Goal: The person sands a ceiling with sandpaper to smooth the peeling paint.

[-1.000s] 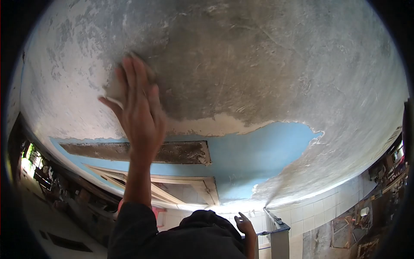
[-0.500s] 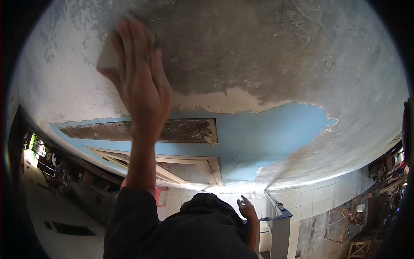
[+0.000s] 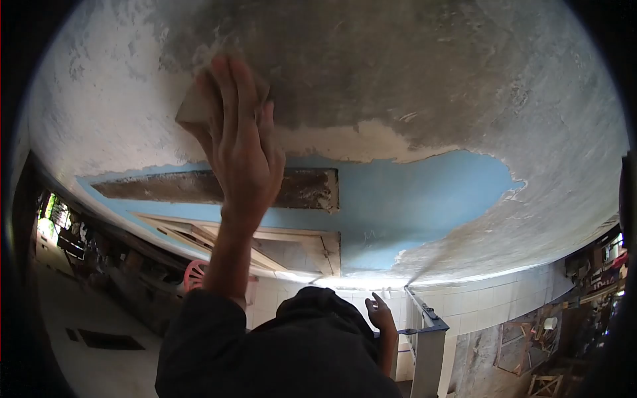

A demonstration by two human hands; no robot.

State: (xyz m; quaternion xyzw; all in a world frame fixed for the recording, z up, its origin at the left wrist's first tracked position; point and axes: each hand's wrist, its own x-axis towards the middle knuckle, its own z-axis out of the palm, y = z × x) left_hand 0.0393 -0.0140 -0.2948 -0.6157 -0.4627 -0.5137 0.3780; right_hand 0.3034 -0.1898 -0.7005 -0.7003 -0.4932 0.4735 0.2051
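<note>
My left hand (image 3: 247, 149) presses a folded piece of tan-grey sandpaper (image 3: 199, 106) flat to the wall, fingers stretched over it. A corner of the sheet sticks out left of the fingers; the rest is under the hand. Around it the wall surface (image 3: 345, 73) is patchy grey and whitish, with a ragged edge above blue paint (image 3: 411, 199). Lower right, my right hand (image 3: 381, 314) is low beside my body, fingers apart, near a stepladder (image 3: 430, 331) with a blue top. I see nothing in it.
Below my left hand are a rough dark recessed strip (image 3: 305, 189) and a wooden frame (image 3: 322, 249) in the wall. A pink chair (image 3: 194, 274) stands lower left. Cluttered items and wooden frames (image 3: 514, 345) are at far right.
My left hand has slid right and slightly down in the picture with the sandpaper, along the wall. My right hand has hardly moved. More of the pink chair shows.
</note>
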